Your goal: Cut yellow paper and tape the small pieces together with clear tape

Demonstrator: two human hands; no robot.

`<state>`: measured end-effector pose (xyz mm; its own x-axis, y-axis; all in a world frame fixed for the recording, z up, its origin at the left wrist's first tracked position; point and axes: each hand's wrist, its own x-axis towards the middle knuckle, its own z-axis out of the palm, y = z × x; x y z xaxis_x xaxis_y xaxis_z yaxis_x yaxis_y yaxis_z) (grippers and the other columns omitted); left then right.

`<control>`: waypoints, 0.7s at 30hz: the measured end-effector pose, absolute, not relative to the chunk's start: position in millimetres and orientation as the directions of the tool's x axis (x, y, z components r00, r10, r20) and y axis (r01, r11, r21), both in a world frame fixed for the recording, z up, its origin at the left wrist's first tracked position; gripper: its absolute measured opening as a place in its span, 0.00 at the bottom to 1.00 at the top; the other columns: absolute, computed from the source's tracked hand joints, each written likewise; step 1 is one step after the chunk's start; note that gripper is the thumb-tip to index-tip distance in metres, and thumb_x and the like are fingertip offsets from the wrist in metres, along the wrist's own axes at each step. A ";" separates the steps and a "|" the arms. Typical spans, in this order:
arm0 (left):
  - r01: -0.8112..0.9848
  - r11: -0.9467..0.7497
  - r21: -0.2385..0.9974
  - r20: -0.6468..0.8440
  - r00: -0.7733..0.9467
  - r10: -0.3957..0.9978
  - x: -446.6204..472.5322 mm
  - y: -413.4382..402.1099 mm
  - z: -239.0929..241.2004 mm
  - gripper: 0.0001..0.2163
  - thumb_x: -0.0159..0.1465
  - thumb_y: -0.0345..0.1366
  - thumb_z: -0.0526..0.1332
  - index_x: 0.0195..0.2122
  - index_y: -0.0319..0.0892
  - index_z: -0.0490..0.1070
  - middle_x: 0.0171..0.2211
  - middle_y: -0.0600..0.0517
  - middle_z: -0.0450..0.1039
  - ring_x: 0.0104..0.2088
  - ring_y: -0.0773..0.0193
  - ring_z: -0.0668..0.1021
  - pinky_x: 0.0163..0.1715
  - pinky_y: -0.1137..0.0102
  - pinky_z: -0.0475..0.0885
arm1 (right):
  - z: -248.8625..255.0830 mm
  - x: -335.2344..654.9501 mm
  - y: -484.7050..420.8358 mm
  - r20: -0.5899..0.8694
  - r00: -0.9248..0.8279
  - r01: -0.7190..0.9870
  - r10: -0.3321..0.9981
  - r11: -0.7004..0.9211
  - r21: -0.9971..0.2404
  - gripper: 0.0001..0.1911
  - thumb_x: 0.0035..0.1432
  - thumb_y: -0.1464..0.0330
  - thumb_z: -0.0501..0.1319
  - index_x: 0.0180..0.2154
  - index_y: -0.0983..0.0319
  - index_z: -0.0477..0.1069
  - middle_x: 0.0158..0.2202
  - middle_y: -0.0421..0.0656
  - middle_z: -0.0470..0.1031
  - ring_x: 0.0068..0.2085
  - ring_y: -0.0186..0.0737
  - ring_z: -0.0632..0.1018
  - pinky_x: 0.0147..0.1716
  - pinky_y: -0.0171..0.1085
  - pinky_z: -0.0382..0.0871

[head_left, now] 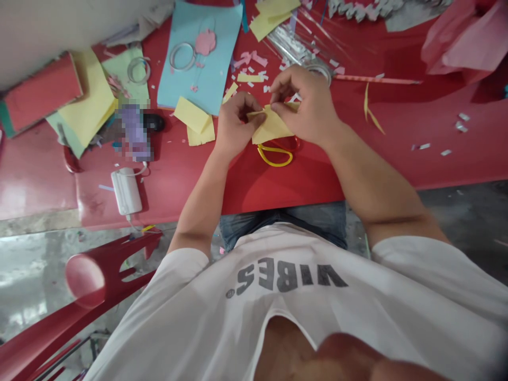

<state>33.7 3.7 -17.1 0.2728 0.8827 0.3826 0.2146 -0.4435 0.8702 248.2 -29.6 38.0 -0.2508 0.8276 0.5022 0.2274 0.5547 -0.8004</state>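
Well, the two hands are close together just above the middle of the red table [278, 185], with a folded piece of yellow paper [273, 127] pinched between them. The left hand [238, 124] holds the paper's left end between thumb and fingers, while the right hand [304, 103] grips the upper right part, its fingertips [280, 92] bent over the fold. The paper's long axis runs roughly crosswise to the person, tapering toward the left hand, and part of it is hidden behind the fingers.

Just below the paper lies a yellow plastic loop [275, 156] with a red loop [291, 143] beside it. Two loose yellow paper pieces [195, 121] sit just left of the left hand, and a clear tape roll [318, 72] lies just beyond the right hand. Farther up, a blue card [198, 58] carries a pink paper cut-out [205, 42] and another tape roll [182, 56]. A white power bank [126, 191] sits toward the left, near a pixelated, unreadable object [135, 132].

To the right of the hands, open red tabletop stretches out, scattered with paper scraps [460, 121], and a thin pink stick [375, 79] lies beyond it. Below the hands, there is open tabletop before the table's near edge.
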 end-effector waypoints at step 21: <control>0.103 -0.592 0.799 0.554 0.253 0.793 42.7 -24.3 18.9 0.08 0.61 0.26 0.66 0.37 0.47 0.76 0.36 0.52 0.77 0.34 0.64 0.77 0.32 0.66 0.69 | 44.1 251.0 -26.7 0.606 -0.327 0.243 0.725 0.684 -0.688 0.11 0.61 0.54 0.68 0.33 0.49 0.70 0.41 0.39 0.78 0.48 0.50 0.77 0.51 0.54 0.72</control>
<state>42.7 -24.3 18.9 0.2535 0.7928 0.5543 0.1035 -0.5920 0.7993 251.0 -26.7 44.1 -0.3274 0.7253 0.6055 0.2433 0.6840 -0.6877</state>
